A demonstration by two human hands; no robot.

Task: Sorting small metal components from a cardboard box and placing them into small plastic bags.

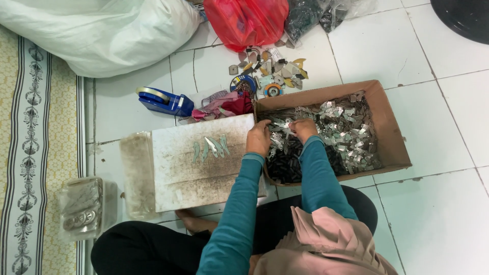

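Seated on white floor tiles [438,127], reaching into a cardboard box [392,137] of small metal parts [341,132]. Left hand [259,138] curled at the box's left edge, grip unclear; right hand [303,128] pinching parts. Stained white board [198,163] with four blades [211,147] at left.

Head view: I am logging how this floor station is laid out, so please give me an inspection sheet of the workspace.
Surface: white tiled floor, patterned mat at one side.
Job's things: cardboard box of small metal parts; four parts lie on a stained white board.
Clutter: blue tape dispenser, loose scraps, red bag, white sack, clear packet.
Grippers: left hand at the box edge; right hand in the parts.
Cables: nothing seen.
Surroundings: dark round object in a corner.
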